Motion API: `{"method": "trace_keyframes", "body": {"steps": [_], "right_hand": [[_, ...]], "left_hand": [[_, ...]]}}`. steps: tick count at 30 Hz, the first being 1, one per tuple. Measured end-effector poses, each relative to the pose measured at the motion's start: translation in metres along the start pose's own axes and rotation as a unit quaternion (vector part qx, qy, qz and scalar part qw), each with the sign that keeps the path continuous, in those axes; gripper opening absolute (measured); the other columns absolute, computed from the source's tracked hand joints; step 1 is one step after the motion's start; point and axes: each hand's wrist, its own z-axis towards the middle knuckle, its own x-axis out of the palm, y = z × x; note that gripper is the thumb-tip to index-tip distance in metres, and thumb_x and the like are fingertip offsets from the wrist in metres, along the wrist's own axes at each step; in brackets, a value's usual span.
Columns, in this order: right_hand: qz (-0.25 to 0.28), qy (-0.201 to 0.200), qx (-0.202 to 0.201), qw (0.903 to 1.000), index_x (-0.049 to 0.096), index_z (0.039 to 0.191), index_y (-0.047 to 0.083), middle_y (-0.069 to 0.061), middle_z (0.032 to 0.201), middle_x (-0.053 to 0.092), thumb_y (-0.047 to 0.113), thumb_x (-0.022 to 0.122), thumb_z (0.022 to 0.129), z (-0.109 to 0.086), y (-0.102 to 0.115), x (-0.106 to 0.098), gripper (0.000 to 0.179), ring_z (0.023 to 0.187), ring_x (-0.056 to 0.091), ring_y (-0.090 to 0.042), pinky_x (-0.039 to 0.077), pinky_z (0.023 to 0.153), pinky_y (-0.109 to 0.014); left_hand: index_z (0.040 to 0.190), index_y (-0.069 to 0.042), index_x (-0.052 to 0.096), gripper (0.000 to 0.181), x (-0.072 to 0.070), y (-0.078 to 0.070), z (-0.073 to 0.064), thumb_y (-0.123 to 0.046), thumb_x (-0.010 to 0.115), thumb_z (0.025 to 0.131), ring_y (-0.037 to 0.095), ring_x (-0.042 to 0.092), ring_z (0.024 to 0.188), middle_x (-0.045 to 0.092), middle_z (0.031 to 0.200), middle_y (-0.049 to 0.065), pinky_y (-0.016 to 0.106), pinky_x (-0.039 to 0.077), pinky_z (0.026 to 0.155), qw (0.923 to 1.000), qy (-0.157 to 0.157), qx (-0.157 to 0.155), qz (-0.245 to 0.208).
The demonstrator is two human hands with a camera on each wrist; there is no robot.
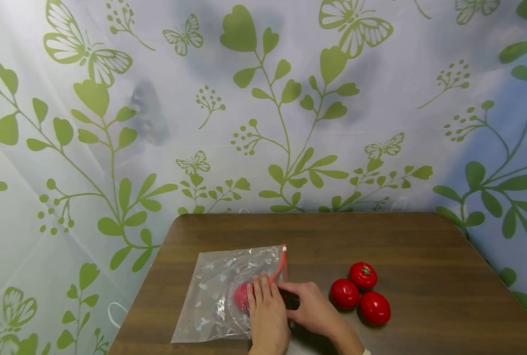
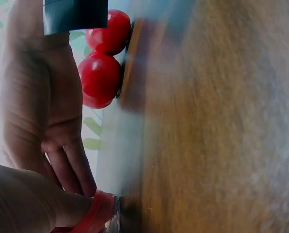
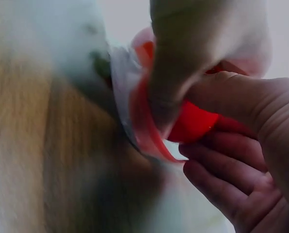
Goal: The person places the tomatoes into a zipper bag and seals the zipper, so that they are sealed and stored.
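The wood-grain surface point(image 1: 423, 305) is cut off at six o'clock. Toward seven o'clock lies a clear, patterned plastic bag point(image 1: 214, 296), red-edged mouth facing three o'clock. The left hand point(image 1: 267, 313), fingers straight, lies on it, half-hiding the red tomato point(image 1: 239, 296) inside; the right hand point(image 1: 314, 309) is at the mouth, its hold unclear. Three glossy tomatoes point(image 1: 345, 294) cluster at its three o'clock.

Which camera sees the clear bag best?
The head view: most of the bag shows, spread on the table, though the left hand covers some. The left wrist view shows a bit of its red edge; the right wrist view, part of its mouth close up.
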Motion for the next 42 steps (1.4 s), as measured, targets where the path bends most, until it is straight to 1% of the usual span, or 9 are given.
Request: {"method": "trace_keyframes", "body": {"steps": [5, 13, 18, 21, 24, 28, 32, 37, 42], "right_hand": [[0.034, 0.006, 0.007, 0.9994, 0.077, 0.138, 0.017, -0.001, 0.133, 0.079, 0.026, 0.091, 0.091, -0.003, -0.002, -0.01, 0.05, 0.118, 0.077, -0.021, 0.063, 0.104, -0.05], [-0.011, -0.016, -0.02, 0.9996, 0.08, 0.134, 0.017, 0.003, 0.129, 0.081, 0.024, 0.091, 0.09, 0.001, -0.004, 0.001, 0.046, 0.116, 0.077, -0.012, 0.063, 0.104, -0.046], [-0.018, -0.027, -0.04, 0.9987, 0.082, 0.13, 0.016, 0.002, 0.126, 0.082, 0.018, 0.09, 0.088, 0.004, 0.0, 0.007, 0.043, 0.111, 0.077, -0.01, 0.064, 0.1, -0.043], [-0.02, -0.023, -0.031, 0.9991, 0.082, 0.13, 0.019, 0.004, 0.126, 0.081, 0.017, 0.089, 0.088, 0.006, 0.002, 0.009, 0.043, 0.11, 0.077, -0.008, 0.064, 0.1, -0.043], [-0.018, -0.026, -0.022, 0.9992, 0.083, 0.126, 0.022, 0.008, 0.123, 0.082, 0.016, 0.089, 0.087, 0.007, 0.003, 0.011, 0.04, 0.105, 0.075, -0.004, 0.064, 0.097, -0.04], [-0.008, -0.065, -0.028, 0.9975, 0.085, 0.118, 0.024, 0.011, 0.113, 0.083, 0.011, 0.089, 0.081, 0.009, 0.0, 0.02, 0.039, 0.095, 0.072, 0.001, 0.064, 0.09, -0.034], [0.003, -0.098, -0.019, 0.995, 0.087, 0.113, 0.026, 0.011, 0.109, 0.084, 0.006, 0.089, 0.079, 0.012, 0.0, 0.027, 0.04, 0.092, 0.072, 0.001, 0.065, 0.087, -0.035], [0.02, -0.093, 0.013, 0.9953, 0.087, 0.11, 0.027, 0.012, 0.108, 0.083, 0.006, 0.088, 0.083, 0.014, -0.001, 0.03, 0.035, 0.095, 0.072, 0.0, 0.065, 0.087, -0.036], [0.042, -0.083, 0.013, 0.9955, 0.087, 0.115, 0.024, 0.009, 0.114, 0.084, 0.005, 0.088, 0.082, 0.014, -0.005, 0.03, 0.038, 0.101, 0.074, -0.003, 0.065, 0.092, -0.037]], "left_hand": [[0.142, 0.004, 0.064, 0.07, 0.0, -0.001, 0.0, -0.014, 0.092, 0.081, 0.048, 0.046, 0.154, 0.052, 0.162, 0.027, 0.063, 0.033, 0.129, 1.0, -0.004, 0.0, -0.004], [0.143, 0.006, 0.063, 0.071, 0.002, -0.002, -0.001, -0.006, 0.089, 0.078, 0.048, 0.047, 0.154, 0.052, 0.161, 0.028, 0.063, 0.033, 0.129, 0.9999, -0.012, -0.003, -0.006], [0.144, 0.005, 0.063, 0.063, 0.002, -0.002, -0.001, 0.001, 0.081, 0.084, 0.047, 0.047, 0.154, 0.053, 0.161, 0.028, 0.063, 0.034, 0.129, 0.9996, -0.019, -0.014, -0.013], [0.145, 0.006, 0.063, 0.058, 0.001, -0.002, 0.0, 0.003, 0.075, 0.088, 0.046, 0.046, 0.155, 0.053, 0.161, 0.028, 0.063, 0.033, 0.13, 0.9997, -0.011, -0.019, -0.013], [0.146, 0.006, 0.062, 0.058, 0.0, -0.002, 0.0, 0.004, 0.073, 0.089, 0.045, 0.045, 0.157, 0.052, 0.162, 0.027, 0.063, 0.032, 0.131, 0.9997, -0.006, -0.021, -0.014], [0.145, 0.006, 0.063, 0.055, -0.001, -0.003, 0.0, 0.005, 0.072, 0.09, 0.044, 0.045, 0.157, 0.052, 0.163, 0.027, 0.063, 0.032, 0.13, 0.9996, -0.015, -0.02, -0.012], [0.143, 0.006, 0.065, 0.052, -0.001, -0.005, 0.0, 0.005, 0.069, 0.091, 0.043, 0.047, 0.156, 0.053, 0.162, 0.027, 0.062, 0.034, 0.13, 0.9993, -0.035, -0.016, -0.004], [0.143, 0.006, 0.064, 0.052, -0.001, -0.006, 0.0, 0.005, 0.067, 0.092, 0.042, 0.048, 0.155, 0.054, 0.161, 0.027, 0.062, 0.035, 0.129, 0.9989, -0.044, -0.015, -0.004], [0.144, 0.007, 0.064, 0.052, 0.001, -0.007, 0.001, 0.004, 0.066, 0.092, 0.042, 0.049, 0.155, 0.055, 0.16, 0.027, 0.062, 0.036, 0.129, 0.9989, -0.044, -0.016, -0.004]]}}
